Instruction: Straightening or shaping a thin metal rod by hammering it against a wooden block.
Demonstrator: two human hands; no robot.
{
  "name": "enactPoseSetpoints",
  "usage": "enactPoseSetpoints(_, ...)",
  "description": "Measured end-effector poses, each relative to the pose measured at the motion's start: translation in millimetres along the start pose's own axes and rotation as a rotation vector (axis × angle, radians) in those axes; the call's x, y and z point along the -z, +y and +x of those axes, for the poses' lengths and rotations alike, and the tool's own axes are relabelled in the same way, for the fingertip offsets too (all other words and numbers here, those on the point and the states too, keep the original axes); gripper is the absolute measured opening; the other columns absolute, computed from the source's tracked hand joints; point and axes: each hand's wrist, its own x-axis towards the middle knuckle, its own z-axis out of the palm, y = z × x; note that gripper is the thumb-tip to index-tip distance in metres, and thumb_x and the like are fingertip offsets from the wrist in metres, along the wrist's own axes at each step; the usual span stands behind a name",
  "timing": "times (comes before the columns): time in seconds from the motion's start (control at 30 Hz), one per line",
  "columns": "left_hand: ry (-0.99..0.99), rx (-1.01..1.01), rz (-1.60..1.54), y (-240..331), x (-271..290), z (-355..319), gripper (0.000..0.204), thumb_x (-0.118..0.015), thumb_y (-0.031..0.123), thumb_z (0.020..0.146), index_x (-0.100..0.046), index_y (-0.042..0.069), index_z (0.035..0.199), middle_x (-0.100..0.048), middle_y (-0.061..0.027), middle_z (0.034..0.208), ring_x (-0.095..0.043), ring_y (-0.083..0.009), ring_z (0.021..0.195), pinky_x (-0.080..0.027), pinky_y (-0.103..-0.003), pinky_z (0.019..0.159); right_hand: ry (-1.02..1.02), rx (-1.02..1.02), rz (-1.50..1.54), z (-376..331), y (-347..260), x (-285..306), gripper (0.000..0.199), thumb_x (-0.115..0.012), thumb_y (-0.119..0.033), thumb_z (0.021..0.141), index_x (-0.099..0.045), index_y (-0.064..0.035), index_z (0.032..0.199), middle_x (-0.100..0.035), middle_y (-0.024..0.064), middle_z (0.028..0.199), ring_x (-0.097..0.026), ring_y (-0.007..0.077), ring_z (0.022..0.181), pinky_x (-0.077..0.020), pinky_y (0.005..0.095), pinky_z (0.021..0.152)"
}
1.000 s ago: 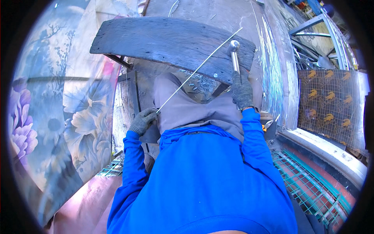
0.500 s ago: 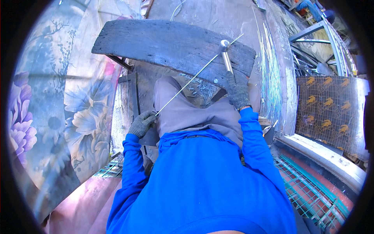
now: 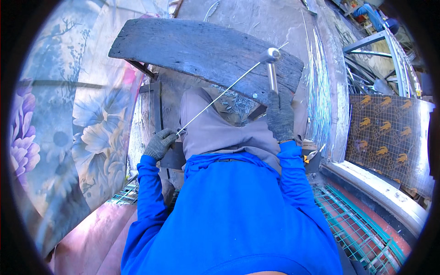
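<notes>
My left hand [image 3: 160, 143], in a grey glove, pinches the near end of a long thin metal rod [image 3: 224, 93]. The rod runs up and to the right across a dark weathered wooden plank [image 3: 192, 50]. My right hand [image 3: 279, 114], also gloved, grips the handle of a steel hammer [image 3: 271, 62]. The hammer's head sits over the rod near the plank's right end. My blue sleeves and grey trousers fill the lower middle of the view.
A sheet with a blue and purple flower pattern [image 3: 68, 137] covers the left side. Shiny metal strips [image 3: 316, 87] lie at the right of the plank. A brown patterned mat [image 3: 385, 133] and green wire mesh [image 3: 357, 229] are at the right.
The hammer head has moved a little up and left along the plank, and now lies over the rod. My left hand keeps its hold on the rod's end.
</notes>
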Motion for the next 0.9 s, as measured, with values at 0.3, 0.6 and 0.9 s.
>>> enactPoseSetpoints(0.3, 0.011, -0.013, -0.004, -2.1, -1.8, 2.6, 0.024, -0.059, 0.026, 0.094, -0.065, 0.004, 0.099, -0.059, -0.0049, 0.072, -0.057, -0.014, 0.066, -0.045, -0.03, 0.063, -0.178, -0.302, 0.038, 16.2, -34.9, 1.9, 0.041, -0.051, -0.04, 0.098, -0.061, 0.0004, 0.102, -0.063, 0.0292, 0.085, -0.061, 0.0471, 0.083, -0.0454, 0.0545, 0.072)
enactPoseSetpoints(0.6, -0.018, -0.048, -0.027, 4.1, -2.2, -0.4, 0.022, -0.059, 0.025, 0.093, -0.064, 0.003, 0.095, -0.059, -0.0048, 0.071, -0.056, -0.0137, 0.064, -0.044, -0.03, 0.061, 0.046, 0.223, -0.472, -2.4, 51.3, -5.4, 0.043, -0.051, -0.041, 0.099, -0.061, -0.0022, 0.114, -0.062, 0.0264, 0.087, -0.064, 0.0388, 0.085, -0.0498, 0.0484, 0.068)
enactPoseSetpoints(0.9, -0.018, 0.009, -0.063, -5.0, -3.2, -10.1, 0.021, -0.059, 0.024, 0.093, -0.064, 0.004, 0.094, -0.058, -0.0038, 0.07, -0.054, -0.0131, 0.064, -0.043, -0.029, 0.061, 0.079, 0.368, -0.467, 41.7, 10.4, 18.1, 0.047, -0.055, -0.007, 0.089, -0.048, -0.0071, 0.136, -0.06, 0.0176, 0.105, -0.062, 0.0308, 0.064, -0.0509, 0.0449, 0.053)
